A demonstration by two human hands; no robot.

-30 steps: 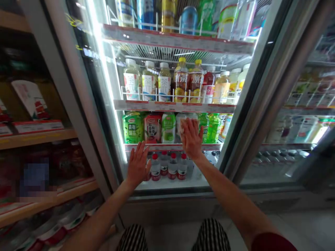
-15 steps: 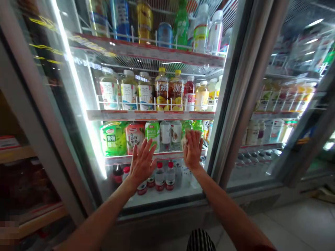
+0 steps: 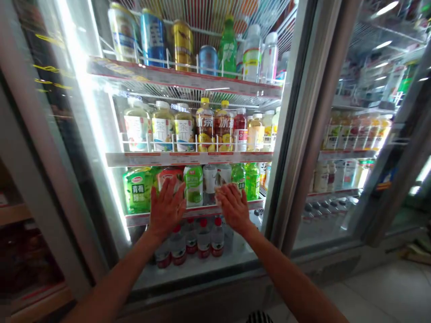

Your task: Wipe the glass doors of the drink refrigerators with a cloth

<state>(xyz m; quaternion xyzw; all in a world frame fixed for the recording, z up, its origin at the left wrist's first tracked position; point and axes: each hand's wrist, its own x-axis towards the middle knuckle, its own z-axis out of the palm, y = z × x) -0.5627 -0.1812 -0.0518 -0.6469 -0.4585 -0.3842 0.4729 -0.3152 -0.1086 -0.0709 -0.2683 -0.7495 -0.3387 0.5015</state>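
My left hand (image 3: 164, 208) is raised flat with its fingers stretched, against or just before the glass door of a lit drinks cooler. Behind it stands a red-labelled bottle (image 3: 167, 175), partly covered. My right hand (image 3: 233, 207) is also flattened toward the glass, fingers stretched and slightly bent. At its fingertips shows a pale patch; I cannot tell whether this is a cloth or a reflection. Behind that hand are white-labelled bottles (image 3: 210, 177). Between the hands I see a green-labelled bottle (image 3: 193, 184), with a green drink bottle (image 3: 136, 190) farther left.
Tea bottles (image 3: 184, 128) line the middle shelf (image 3: 141, 159), and cans (image 3: 152, 38) stand above. Red-capped water bottles (image 3: 204, 240) sit at the bottom. A metal door frame (image 3: 305, 130) rises on the right, beside another cooler section with bottles (image 3: 358, 132).
Both hands have moved left across the bottles, the right one from the green bottles to the white-labelled ones. The camera view has shifted, so the shelves sit lower.
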